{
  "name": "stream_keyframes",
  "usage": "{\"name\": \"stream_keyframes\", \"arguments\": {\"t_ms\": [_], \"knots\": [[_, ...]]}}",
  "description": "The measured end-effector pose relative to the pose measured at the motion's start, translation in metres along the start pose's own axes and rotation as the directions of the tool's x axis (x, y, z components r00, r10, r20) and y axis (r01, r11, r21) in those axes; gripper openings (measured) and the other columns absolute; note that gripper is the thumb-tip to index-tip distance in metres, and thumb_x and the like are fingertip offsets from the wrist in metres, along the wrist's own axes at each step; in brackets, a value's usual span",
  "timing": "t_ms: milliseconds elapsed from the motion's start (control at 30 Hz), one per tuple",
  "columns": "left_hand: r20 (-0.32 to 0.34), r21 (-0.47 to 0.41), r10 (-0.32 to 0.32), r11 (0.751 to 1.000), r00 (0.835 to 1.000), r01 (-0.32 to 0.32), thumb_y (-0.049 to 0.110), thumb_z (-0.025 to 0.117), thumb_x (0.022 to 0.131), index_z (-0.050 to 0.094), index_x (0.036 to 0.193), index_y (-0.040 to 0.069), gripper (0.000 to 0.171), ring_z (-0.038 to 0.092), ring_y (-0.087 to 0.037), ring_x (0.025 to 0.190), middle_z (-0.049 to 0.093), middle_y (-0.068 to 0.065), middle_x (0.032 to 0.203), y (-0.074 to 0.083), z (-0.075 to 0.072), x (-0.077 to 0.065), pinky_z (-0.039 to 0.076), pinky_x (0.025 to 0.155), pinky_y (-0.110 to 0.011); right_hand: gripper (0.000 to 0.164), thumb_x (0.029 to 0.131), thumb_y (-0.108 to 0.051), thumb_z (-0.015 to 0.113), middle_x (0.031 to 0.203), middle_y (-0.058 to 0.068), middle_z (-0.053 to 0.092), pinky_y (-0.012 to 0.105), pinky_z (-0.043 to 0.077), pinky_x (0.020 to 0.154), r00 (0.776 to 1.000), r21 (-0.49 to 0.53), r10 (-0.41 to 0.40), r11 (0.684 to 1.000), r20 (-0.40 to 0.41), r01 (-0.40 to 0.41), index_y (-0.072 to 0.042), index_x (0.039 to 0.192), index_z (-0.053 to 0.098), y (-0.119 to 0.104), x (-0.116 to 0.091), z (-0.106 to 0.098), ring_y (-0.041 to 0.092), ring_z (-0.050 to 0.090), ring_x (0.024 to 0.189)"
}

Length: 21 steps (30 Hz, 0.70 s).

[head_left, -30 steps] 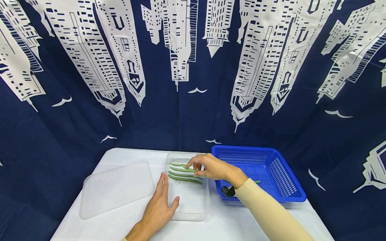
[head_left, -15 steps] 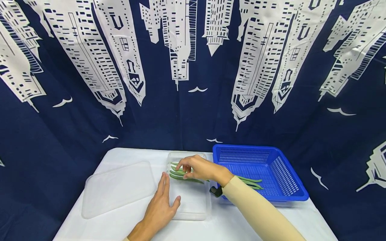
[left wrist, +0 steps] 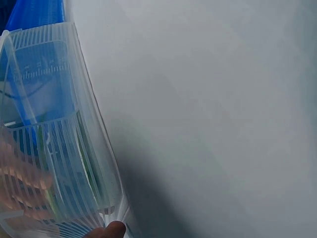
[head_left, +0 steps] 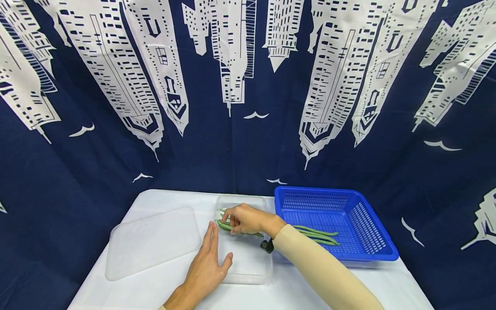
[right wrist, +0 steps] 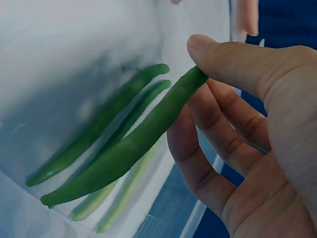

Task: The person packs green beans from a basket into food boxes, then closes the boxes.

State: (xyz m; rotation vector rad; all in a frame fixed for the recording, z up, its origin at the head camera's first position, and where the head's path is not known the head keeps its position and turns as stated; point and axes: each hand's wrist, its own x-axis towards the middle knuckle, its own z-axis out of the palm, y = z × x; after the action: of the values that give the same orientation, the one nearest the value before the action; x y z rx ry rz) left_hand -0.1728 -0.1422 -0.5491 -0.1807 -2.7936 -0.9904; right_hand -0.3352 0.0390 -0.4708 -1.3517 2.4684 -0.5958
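Note:
My right hand [head_left: 249, 218] is over the far half of a clear plastic container [head_left: 248, 278]. Between thumb and fingers it pinches one end of a green bean [right wrist: 131, 148], which slants above other green beans [right wrist: 99, 131] lying side by side on the container's floor. In the head view that hand covers much of the beans. My left hand [head_left: 205, 265] lies along the container's left side, fingers straight and fingertips at its wall. The left wrist view catches one fingertip [left wrist: 116, 229] at the see-through container wall [left wrist: 99, 129].
A clear lid [head_left: 153, 245] lies flat on the white table [head_left: 170, 200], left of the container. To the right, a blue slotted basket [head_left: 381, 247] holds several green beans [head_left: 319, 237]. A dark blue printed cloth [head_left: 232, 142] hangs behind the table.
My right hand has shifted left and slightly nearer inside the container, and its arm now uncovers more of the beans in the basket. My left hand has stayed at the container's side.

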Motion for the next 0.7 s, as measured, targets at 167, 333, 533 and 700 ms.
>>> {"name": "stream_keyframes", "arguments": {"t_ms": [167,333,533,700], "knots": [[0.007,0.0,0.002,1.0,1.0,-0.002,0.037,0.077,0.11,0.02,0.184,-0.003,0.102,0.056,-0.049,0.162,0.016,-0.023,0.196,0.001,0.0,-0.001,0.06,0.12,-0.062,0.037,0.099,-0.007,0.094,0.098,0.0,0.081,0.016,0.059,0.082,0.999,-0.044,0.026,0.999,0.027,-0.025,-0.014,0.133,0.08,0.003,0.006,0.009,-0.003,0.067,0.081],[0.014,-0.002,-0.003,1.0,1.0,0.003,0.037,0.077,0.111,0.019,0.184,-0.003,0.102,0.056,-0.051,0.162,0.015,-0.022,0.196,0.0,-0.001,-0.001,0.06,0.12,-0.064,0.037,0.099,-0.008,0.095,0.092,-0.006,0.078,0.016,0.057,0.079,0.997,-0.081,0.053,0.996,0.054,-0.048,-0.016,0.132,0.08,0.002,0.01,0.013,-0.003,0.064,0.078],[0.01,0.007,0.006,1.0,1.0,-0.006,0.037,0.076,0.111,0.02,0.184,-0.003,0.101,0.054,-0.049,0.164,0.015,-0.022,0.196,-0.001,0.0,-0.001,0.059,0.121,-0.062,0.037,0.098,-0.009,0.095,0.088,-0.007,0.074,0.018,0.054,0.079,0.995,-0.066,0.075,0.995,0.066,-0.071,-0.016,0.131,0.08,0.002,0.013,0.017,-0.001,0.06,0.077],[0.001,0.01,0.012,1.0,1.0,-0.012,0.037,0.076,0.111,0.022,0.184,-0.004,0.1,0.054,-0.048,0.164,0.016,-0.023,0.196,-0.001,0.0,-0.001,0.059,0.122,-0.062,0.037,0.098,-0.009,0.096,0.086,-0.008,0.072,0.018,0.053,0.076,0.993,-0.066,0.094,0.994,0.071,-0.089,-0.014,0.131,0.08,0.004,0.013,0.022,-0.001,0.058,0.075]]}}
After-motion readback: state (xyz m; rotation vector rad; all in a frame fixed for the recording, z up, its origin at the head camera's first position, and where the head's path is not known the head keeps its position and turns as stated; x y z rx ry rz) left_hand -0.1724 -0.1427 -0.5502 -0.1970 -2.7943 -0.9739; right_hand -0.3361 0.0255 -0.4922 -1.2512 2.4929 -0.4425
